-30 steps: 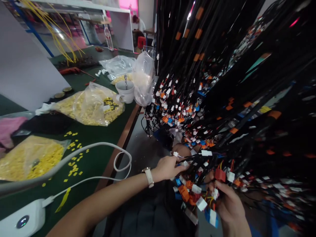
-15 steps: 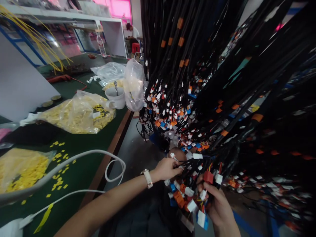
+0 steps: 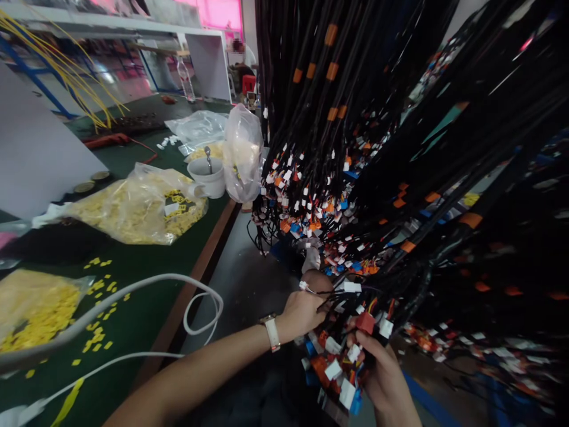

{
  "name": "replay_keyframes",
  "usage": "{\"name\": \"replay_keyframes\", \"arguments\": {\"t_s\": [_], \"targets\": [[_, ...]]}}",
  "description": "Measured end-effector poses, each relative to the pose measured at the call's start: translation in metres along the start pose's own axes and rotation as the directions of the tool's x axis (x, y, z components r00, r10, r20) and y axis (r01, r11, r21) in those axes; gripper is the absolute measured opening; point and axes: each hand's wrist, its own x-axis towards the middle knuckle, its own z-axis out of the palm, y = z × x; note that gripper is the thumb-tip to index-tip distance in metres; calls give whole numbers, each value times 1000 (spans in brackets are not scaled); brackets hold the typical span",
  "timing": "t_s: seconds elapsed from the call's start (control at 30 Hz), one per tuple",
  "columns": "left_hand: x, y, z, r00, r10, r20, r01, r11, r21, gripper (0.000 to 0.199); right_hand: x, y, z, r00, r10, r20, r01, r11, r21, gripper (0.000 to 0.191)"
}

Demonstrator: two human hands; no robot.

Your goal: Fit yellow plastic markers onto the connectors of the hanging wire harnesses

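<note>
My left hand, with a white-strapped watch at the wrist, is closed on thin black wires beside a small white connector. Lower right, my right hand is wrapped round a bunch of wires ending in white, orange and blue connectors. A red connector sits just above its thumb. The bunch belongs to a thick black wiring harness with orange tape bands, running up to the right. My right fingertips are partly hidden behind the connectors.
Dense hanging harnesses fill the centre and right. On the green bench at left lie bags of yellow pieces, a white cup with a spoon, scattered yellow pieces and a white cable. A person sits far back.
My right hand and its bunch of connectors have shifted slightly left, nearer my left hand. My left hand has dropped a little, still gripping wires. The camera view has shifted slightly.
</note>
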Motion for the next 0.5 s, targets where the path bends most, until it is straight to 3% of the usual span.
{"name": "replay_keyframes", "arguments": {"t_s": [0.23, 0.4, 0.5], "targets": [[-4, 3, -2, 978, 208, -16, -205, 975, 87, 23, 2, 1, -8, 1000, 4, 8, -4, 1000, 19, 30], [1, 10, -7, 983, 162, 91, -174, 974, 143, 27, 6, 4, -8, 1000, -9, 6, 8, 1000, 27, 28], [10, 14, -10, 980, 101, 168, -108, 994, 28, 23, 8, 5, -5, 1000, -17, 14, 17, 1000, 23, 26]]}}
